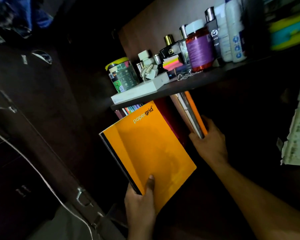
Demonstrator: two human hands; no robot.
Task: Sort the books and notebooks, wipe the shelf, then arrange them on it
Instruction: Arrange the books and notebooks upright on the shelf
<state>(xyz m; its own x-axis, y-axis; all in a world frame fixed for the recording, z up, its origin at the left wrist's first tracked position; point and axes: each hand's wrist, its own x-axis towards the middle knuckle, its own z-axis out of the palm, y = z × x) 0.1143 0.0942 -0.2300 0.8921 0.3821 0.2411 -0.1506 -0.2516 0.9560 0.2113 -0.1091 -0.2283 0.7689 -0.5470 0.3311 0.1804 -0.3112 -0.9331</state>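
The left hand [140,201] has its grip closed on the lower corner of an orange notebook [151,149], thumb laid flat on the front cover and the fingers wrapped behind the black spine edge. The notebook is tilted, its top end reaching up to the underside of the upper shelf [189,85], and the word "papergrid" is legible near that top end. It is held in front of the lower compartment, out of the row.

The right hand [209,142] grips the lower end of a thin stack of notebooks [190,115] inside the lower compartment, with the fingers curled round the far side and the thumb on the near side. The stack leans, and its outermost cover is orange. Just left of it stands a maroon book [164,111], partly covered by the orange notebook. Further left, under the shelf edge, a few coloured spines [132,109] show; their number cannot be told.

The upper shelf carries a printed jar with a yellow lid [121,75], a flat white box [140,90], a white charger plug [148,71], a block of bright sticky notes [171,62], an orange bottle with a purple label [199,47], several perfume bottles [170,47] and tall white bottles [232,30]. A metal chain [187,76] lies near the shelf front.

A stack of papers [298,129] stands at the right edge. A dark cupboard door with metal handles [83,196] is at the left.
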